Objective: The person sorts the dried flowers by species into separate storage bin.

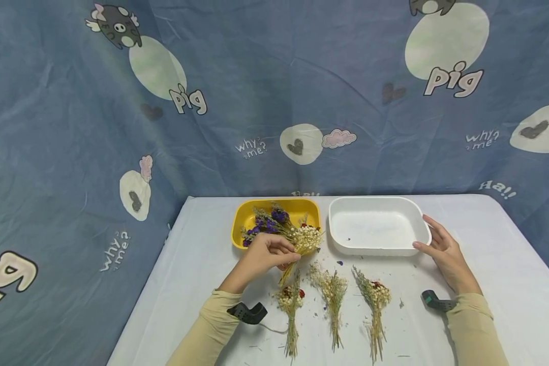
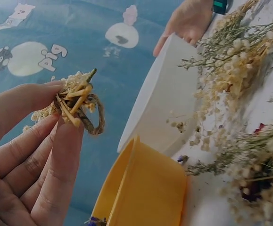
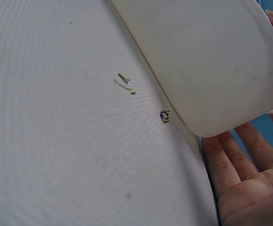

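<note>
My left hand (image 1: 270, 250) pinches a bunch of dried flowers (image 1: 305, 239) by its stems, between thumb and fingers. Its cream blossoms hang over the front right corner of a yellow tray (image 2: 160, 183). In the left wrist view the stem ends (image 2: 75, 101) face the camera, with a loop of twine about them. At the right, my right hand (image 1: 448, 256) holds the end of a white tray (image 1: 375, 251), thumb near the front corner and fingers along the side. The right wrist view shows its fingers (image 3: 221, 162) against the tray's outer wall.
Purple dried flowers (image 1: 267, 223) lie in the yellow tray. In front are three dried bunches, a left one (image 1: 291, 315), a middle one (image 1: 334, 305) and a right one (image 1: 375, 310). Small plant bits (image 3: 123, 78) are scattered on the white table (image 1: 508, 264). A blue printed curtain (image 1: 238, 101) hangs behind.
</note>
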The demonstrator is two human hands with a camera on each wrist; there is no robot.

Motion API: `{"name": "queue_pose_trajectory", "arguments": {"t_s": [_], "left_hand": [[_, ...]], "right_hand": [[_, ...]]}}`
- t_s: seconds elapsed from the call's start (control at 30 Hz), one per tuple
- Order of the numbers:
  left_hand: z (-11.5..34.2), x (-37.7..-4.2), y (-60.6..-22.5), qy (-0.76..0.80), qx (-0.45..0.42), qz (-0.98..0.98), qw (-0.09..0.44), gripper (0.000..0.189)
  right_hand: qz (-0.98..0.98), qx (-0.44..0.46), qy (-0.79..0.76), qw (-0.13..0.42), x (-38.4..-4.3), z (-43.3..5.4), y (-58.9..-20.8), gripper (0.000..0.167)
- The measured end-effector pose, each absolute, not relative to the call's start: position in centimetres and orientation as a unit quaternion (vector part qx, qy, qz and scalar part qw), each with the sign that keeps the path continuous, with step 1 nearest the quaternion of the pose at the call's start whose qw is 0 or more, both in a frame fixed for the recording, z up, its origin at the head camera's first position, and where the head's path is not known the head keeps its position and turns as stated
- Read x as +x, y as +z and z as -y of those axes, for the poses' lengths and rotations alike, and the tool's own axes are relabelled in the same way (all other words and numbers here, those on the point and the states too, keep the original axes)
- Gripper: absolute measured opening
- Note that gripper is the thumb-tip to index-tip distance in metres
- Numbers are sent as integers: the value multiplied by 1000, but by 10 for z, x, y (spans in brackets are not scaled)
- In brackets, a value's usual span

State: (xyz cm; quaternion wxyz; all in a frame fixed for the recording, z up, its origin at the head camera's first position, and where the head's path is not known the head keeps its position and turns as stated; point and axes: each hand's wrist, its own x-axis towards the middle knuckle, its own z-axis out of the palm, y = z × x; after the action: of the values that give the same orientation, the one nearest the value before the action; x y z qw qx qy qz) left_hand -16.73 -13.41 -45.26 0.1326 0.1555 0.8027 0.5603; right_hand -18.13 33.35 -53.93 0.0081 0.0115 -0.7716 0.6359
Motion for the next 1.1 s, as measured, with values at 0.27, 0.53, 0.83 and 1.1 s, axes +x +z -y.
{"name": "queue_pose_trajectory", "arguments": {"t_s": [0.27, 0.53, 0.83, 1.1], "left_hand": [[115, -188, -446, 533, 175, -819, 124, 21], [93, -210, -440, 519, 209, -818, 133, 20], [68, -234, -440, 508, 236, -812, 166, 14], [41, -260, -436, 492, 240, -815, 189, 14]], "right_hand": [[771, 11, 637, 10, -181, -333, -538, 88], [770, 10, 638, 9, -180, -332, -536, 87], [783, -1, 621, 5, -180, -332, -535, 88], [786, -1, 618, 8, -181, -333, -535, 88]]}}
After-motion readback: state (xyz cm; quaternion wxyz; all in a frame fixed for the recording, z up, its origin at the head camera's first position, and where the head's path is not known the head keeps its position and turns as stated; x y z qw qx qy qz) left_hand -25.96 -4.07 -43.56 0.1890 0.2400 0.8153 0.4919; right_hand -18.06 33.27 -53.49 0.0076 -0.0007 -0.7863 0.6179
